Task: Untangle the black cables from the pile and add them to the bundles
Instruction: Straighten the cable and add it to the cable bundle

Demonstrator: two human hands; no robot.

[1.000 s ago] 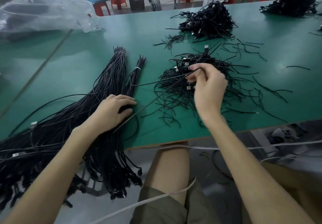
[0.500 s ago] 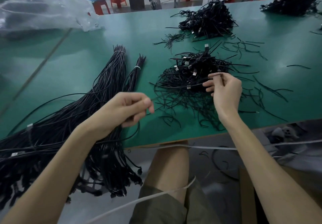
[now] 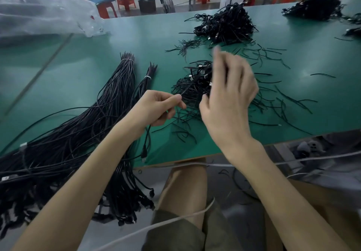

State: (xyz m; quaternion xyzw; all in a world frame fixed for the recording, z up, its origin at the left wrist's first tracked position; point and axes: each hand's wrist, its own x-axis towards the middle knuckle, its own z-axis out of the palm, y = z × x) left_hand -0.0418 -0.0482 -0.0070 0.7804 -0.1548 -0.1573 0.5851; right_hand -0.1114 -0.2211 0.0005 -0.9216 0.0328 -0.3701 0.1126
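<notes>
**Left hand pinches one cable, right hand blurred over pile**

Left hand (image 3: 156,108) has its fingers curled, thumb and forefinger pinching a single black cable (image 3: 147,135). The cable hangs below the hand, its plug near the front edge of the green table (image 3: 82,71). Right hand (image 3: 231,102) is raised in front of the tangled pile (image 3: 190,89), motion-blurred; can't tell whether it grips anything. Two tied bundles (image 3: 117,94) lie left of the pile, fanning off the table edge. More cable heaps (image 3: 226,26) sit farther back. A clear plastic bag (image 3: 45,14) is far left.
</notes>
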